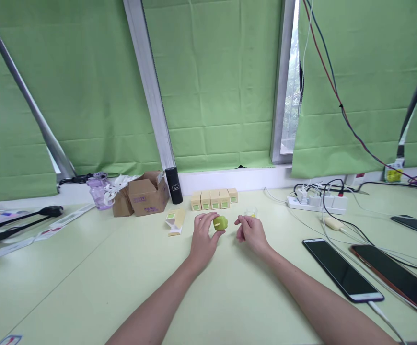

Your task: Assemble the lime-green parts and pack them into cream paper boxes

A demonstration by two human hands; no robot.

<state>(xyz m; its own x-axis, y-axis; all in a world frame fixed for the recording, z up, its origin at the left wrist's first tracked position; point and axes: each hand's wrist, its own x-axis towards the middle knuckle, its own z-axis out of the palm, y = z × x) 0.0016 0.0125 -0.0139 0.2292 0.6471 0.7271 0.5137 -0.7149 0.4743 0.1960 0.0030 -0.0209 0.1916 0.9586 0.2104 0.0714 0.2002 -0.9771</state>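
My left hand (203, 233) holds a small, glossy green rounded object (220, 223) between thumb and fingers, just above the table. A pale yellow mark shows on its side. To the right, apart from it, my right hand (250, 234) is closed, with thumb and forefinger together and the other fingers curled. Whether anything small is in that pinch I cannot make out. Just behind the right hand lies a clear plastic piece (251, 211) with some yellow on it, partly hidden. An opened small carton (175, 221) with a green label lies left of my left hand.
Several small tan boxes (214, 199) stand in a row behind my hands. A black cylinder (174, 185), a cardboard box (148, 194) and a purple bottle (98, 191) are at back left. Rightward are a power strip (317, 203), cables and phones, including a white-edged phone (342, 268).
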